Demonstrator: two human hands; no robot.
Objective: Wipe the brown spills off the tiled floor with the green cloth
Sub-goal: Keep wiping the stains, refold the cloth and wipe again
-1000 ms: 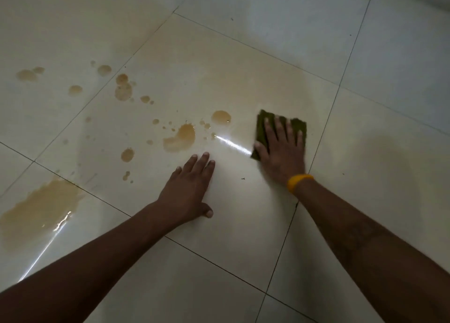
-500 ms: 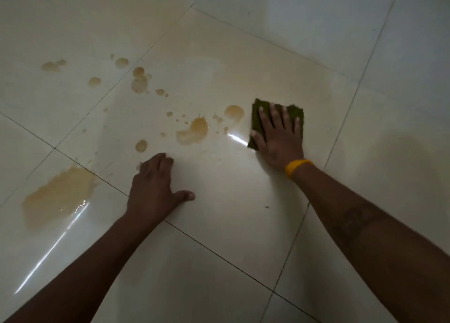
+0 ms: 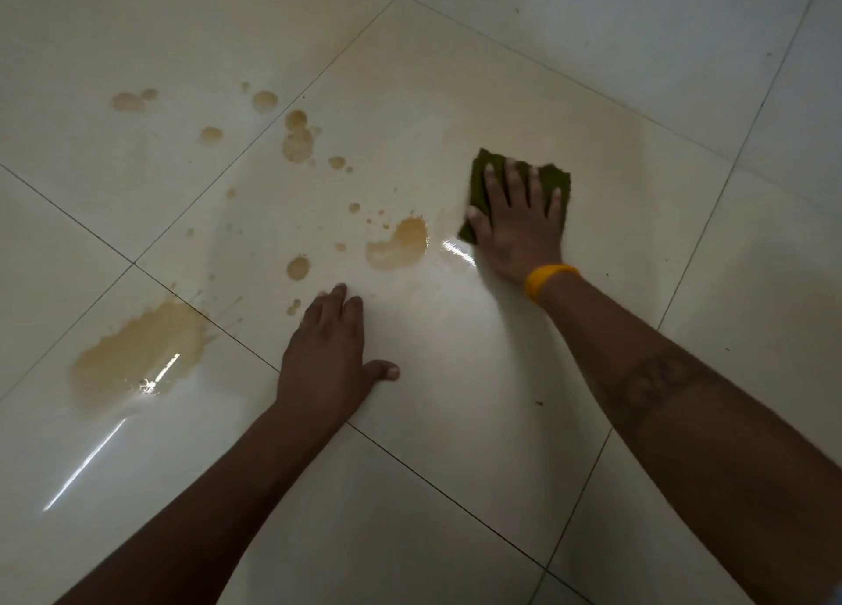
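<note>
Right hand (image 3: pixel 519 230) flat, grip released atop green cloth (image 3: pixel 553 180), long axis toward upper left; left hand (image 3: pixel 326 358) likewise open.

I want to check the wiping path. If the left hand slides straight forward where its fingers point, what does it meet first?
The left hand points up-frame; just past its fingertips the tile looks bare, then probably the medium brown puddle. The small droplets sit just to its left.
</note>
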